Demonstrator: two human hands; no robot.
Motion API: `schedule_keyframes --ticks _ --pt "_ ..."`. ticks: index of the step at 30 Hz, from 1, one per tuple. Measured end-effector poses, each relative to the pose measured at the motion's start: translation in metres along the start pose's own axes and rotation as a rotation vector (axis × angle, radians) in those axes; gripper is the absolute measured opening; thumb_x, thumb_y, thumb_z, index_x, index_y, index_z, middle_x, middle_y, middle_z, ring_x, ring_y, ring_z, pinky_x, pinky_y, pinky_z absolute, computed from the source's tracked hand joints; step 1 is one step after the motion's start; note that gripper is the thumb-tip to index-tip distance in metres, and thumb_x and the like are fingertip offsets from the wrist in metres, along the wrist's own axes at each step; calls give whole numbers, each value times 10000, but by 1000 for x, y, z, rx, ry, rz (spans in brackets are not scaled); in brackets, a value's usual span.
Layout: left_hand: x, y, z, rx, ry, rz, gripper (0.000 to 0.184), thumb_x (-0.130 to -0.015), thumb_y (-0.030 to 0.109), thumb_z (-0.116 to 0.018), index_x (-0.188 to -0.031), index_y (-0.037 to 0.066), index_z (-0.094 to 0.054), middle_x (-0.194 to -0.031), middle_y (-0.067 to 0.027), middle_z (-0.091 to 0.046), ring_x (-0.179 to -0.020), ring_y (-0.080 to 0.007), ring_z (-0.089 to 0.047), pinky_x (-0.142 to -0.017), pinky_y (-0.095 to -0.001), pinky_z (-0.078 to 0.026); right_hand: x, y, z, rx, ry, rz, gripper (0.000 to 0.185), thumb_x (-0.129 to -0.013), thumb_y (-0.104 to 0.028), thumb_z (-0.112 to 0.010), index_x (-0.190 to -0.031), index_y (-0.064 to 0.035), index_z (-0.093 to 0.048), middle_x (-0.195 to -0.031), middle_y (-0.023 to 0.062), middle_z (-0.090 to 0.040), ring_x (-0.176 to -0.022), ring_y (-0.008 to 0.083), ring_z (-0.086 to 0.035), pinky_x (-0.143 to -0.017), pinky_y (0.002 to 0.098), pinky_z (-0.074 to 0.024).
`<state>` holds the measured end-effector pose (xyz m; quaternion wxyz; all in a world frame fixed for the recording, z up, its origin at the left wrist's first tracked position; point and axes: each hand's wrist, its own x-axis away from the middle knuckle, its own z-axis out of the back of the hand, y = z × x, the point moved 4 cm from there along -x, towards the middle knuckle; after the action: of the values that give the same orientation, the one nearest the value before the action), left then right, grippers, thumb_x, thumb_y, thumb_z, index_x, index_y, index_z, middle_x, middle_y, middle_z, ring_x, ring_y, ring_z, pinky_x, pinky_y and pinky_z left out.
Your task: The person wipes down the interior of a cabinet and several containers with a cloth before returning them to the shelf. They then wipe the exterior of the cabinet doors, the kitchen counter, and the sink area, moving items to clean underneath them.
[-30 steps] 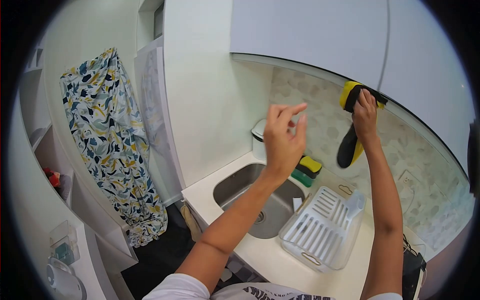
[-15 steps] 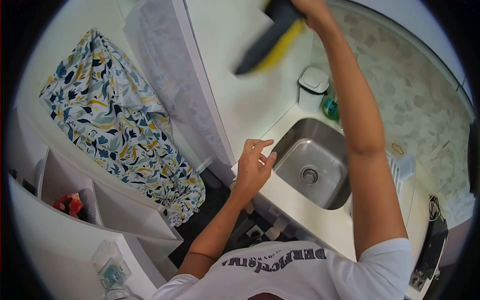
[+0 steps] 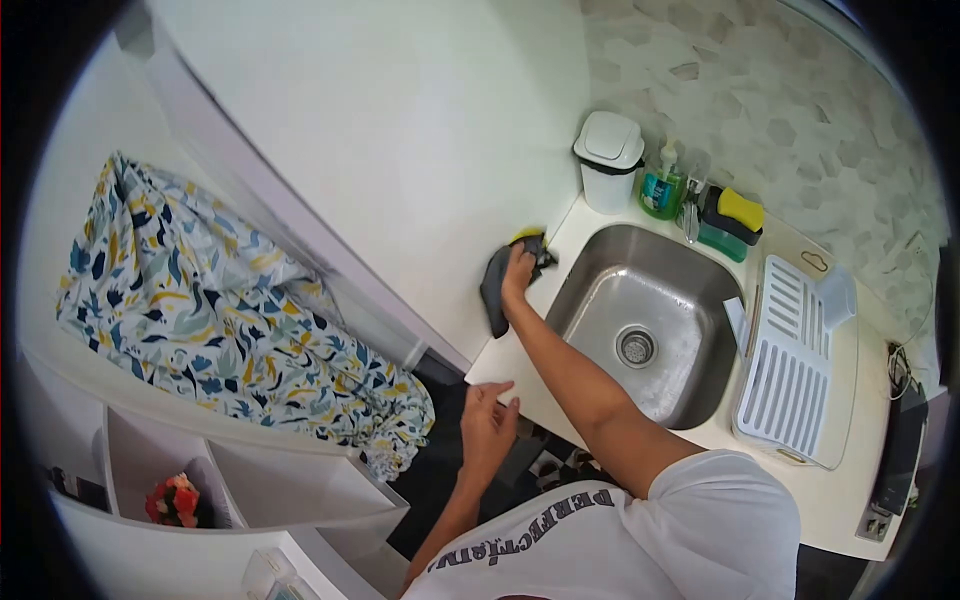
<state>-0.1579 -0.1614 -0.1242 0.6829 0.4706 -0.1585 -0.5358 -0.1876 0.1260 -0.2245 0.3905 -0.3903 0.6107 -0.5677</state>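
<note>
My right hand (image 3: 518, 270) presses a dark grey and yellow cloth (image 3: 494, 290) against the foot of the white side panel (image 3: 400, 150), where it meets the countertop left of the sink. Part of the cloth bunches beyond my fingers. At the front edge of the countertop (image 3: 545, 385) is my left hand (image 3: 487, 425), empty, its fingers loosely apart. Whether its fingertips touch the edge I cannot tell. The steel sink (image 3: 640, 300) lies to the right of the cloth, with drops around its drain.
Behind the sink stand a white lidded bin (image 3: 608, 165), a green soap bottle (image 3: 660, 185), a tap (image 3: 690, 212) and a sponge holder (image 3: 728, 225) with a yellow sponge. A white dish rack (image 3: 785, 370) is at the right. A patterned curtain (image 3: 240, 330) hangs at the left.
My right hand has brought the cloth down from high on the side panel to its base by the countertop. My left hand has dropped slightly towards me, and the view has shifted.
</note>
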Motion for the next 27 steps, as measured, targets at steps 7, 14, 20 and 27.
schedule_keyframes --ticks 7,14,20,27 --pt "-32 20 -50 -48 -176 -56 233 -816 54 -624 -1047 36 -601 -956 -117 -531 -639 -167 -576 -552 -282 -489 -113 -256 -26 -75 261 649 365 -849 -290 -512 -623 -12 -578 -766 206 -576 -821 396 -506 -739 536 -358" --pt "-67 16 -81 -134 -221 -143 233 -819 90 -625 -1047 45 -604 -1000 -121 -537 -708 -204 -583 -604 -314 -504 -152 -352 -27 -308 309 1030 371 -803 -335 -573 -724 25 -606 -1179 264 -528 -1032 444 -504 -911 524 -371" --pt "-67 5 -89 -191 -244 -178 219 -808 70 -637 -1024 39 -616 -985 -133 -552 -672 -188 -619 -549 -269 -518 -224 -197 -40 -19 75 16 563 -882 -487 -359 -1033 -26 -645 -1322 216 -420 -1200 433 -380 -951 602 -297" --pt "-74 1 -89 -155 -287 -116 226 -815 78 -633 -1036 36 -613 -1021 -140 -536 -699 -199 -625 -586 -293 -516 -273 -380 -39 -206 113 621 582 -828 -527 -390 -1186 -106 -572 -1341 167 -418 -1221 422 -375 -992 587 -281"
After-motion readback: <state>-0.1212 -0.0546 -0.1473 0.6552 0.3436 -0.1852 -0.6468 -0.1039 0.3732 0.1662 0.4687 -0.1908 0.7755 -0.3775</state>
